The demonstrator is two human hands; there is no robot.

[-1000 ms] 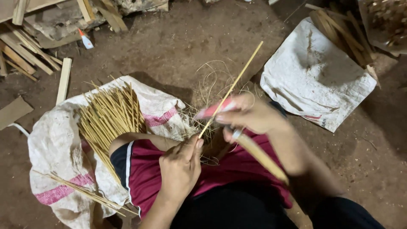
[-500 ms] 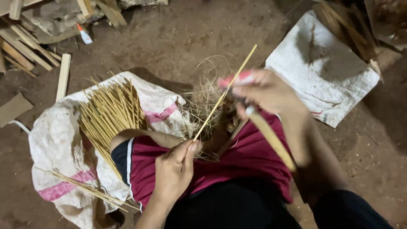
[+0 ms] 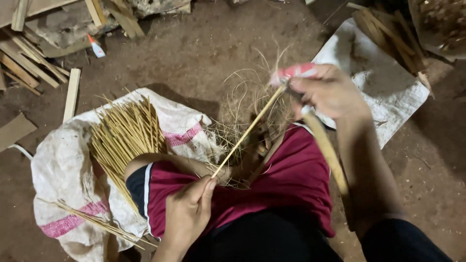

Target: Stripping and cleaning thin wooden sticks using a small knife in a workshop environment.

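I see bare forearms and two bare hands, the left hand and right hand. I wear maroon shorts with a dark, white-piped hem, and a black top below.

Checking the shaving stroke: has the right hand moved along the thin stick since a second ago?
Yes. The right hand slid up the thin stick, away from the left hand and toward the white sack on the ground.

right hand hides the knife blade; basket cut off.
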